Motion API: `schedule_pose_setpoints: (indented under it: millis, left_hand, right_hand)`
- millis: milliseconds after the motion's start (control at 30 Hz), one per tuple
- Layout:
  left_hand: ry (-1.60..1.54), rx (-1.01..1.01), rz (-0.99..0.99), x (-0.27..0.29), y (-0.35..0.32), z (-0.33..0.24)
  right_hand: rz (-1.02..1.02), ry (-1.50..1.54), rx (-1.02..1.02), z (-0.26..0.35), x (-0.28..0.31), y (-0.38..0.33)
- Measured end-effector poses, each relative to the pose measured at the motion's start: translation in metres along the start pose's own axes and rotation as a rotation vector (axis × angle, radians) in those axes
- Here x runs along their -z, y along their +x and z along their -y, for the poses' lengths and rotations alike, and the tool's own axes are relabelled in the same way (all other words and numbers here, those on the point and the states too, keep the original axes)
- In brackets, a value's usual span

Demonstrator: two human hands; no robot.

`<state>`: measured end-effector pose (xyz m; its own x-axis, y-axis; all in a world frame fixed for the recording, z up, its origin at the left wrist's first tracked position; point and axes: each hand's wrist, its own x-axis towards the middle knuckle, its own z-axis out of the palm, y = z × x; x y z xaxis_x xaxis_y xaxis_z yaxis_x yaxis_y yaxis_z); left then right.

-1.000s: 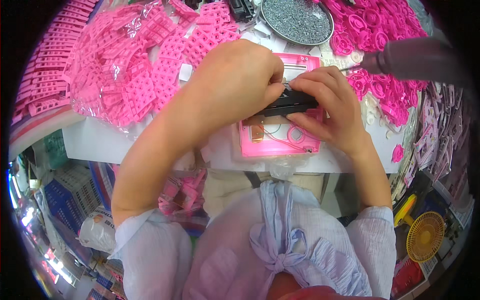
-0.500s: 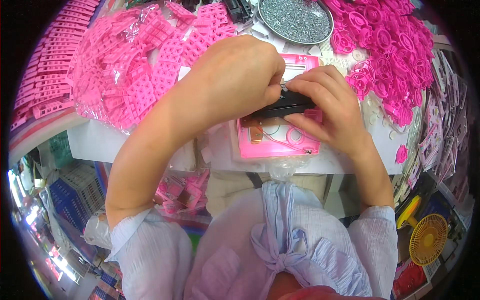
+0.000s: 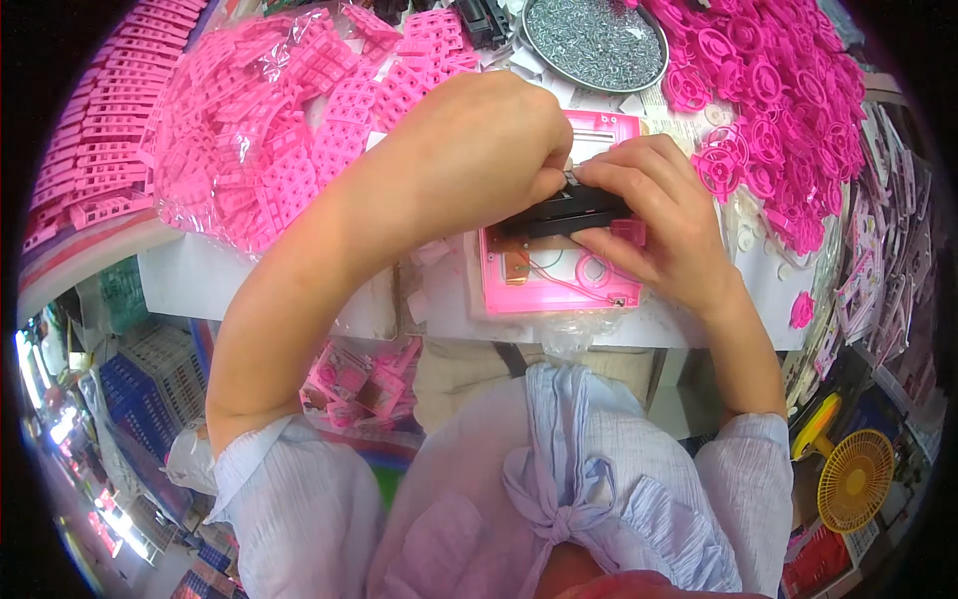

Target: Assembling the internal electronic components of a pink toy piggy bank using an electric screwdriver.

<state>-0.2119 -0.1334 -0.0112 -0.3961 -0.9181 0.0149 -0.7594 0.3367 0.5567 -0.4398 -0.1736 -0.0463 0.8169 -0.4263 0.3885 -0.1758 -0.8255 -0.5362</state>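
A black plastic part (image 3: 567, 218) is held over a pink plastic housing (image 3: 509, 298), which lies on the white work surface. My right hand (image 3: 667, 205) grips the black part from the right, fingers on top and thumb below. My left hand (image 3: 489, 140) is closed in a pinch at the part's upper edge. Whatever is between its thumb and finger is hidden by the hand. Thin wires (image 3: 544, 272), a small brown board and a round ring show inside the housing below the black part. My hands cover the housing's middle.
Pink grid-like parts (image 3: 239, 140) are heaped in clear plastic at left. A round tray of small screws (image 3: 596, 45) stands at the back, beside a heap of darker pink round parts (image 3: 768, 110). A yellow fan (image 3: 855, 479) is at lower right. Blue crates (image 3: 155, 379) stand at lower left.
Both hands stay at the black part, which is tilted slightly differently. The whole view has shifted a little.
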Motion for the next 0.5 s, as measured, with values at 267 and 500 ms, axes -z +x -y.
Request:
schedule_pose_setpoints:
  millis: [267, 500]
  left_hand:
    - [0.065, 0.046, 0.201, 0.004, 0.014, -0.004]
    - [0.089, -0.01, 0.146, 0.002, 0.01, -0.002]
  right_hand:
    - [0.024, 0.001, 0.003, 0.001, 0.001, 0.003]
    - [0.038, 0.015, -0.004, 0.003, 0.002, 0.005]
